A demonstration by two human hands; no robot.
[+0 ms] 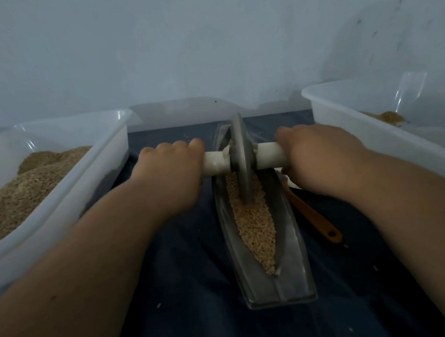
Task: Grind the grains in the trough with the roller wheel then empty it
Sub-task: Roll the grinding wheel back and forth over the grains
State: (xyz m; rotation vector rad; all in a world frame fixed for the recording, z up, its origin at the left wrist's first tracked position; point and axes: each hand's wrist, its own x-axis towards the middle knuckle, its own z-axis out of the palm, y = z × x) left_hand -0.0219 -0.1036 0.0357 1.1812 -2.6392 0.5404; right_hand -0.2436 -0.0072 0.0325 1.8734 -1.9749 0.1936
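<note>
A long grey boat-shaped trough [292, 246] lies on the dark cloth, running away from me. Tan grains [255, 228] fill its groove. A grey roller wheel [240, 155] stands upright in the far half of the groove, its lower edge sunk in the grains. A pale axle handle [270, 154] passes through the wheel's hub. My left hand [173, 170] grips the left end of the axle. My right hand [316, 155] grips the right end. Both sets of fingers curl over the handle and hide its ends.
A clear plastic tub [97, 165] heaped with grains stands at the left. Another clear tub [347, 116] with a little grain stands at the right, a third [179, 112] at the back by the wall. An orange-handled tool [314, 217] lies right of the trough.
</note>
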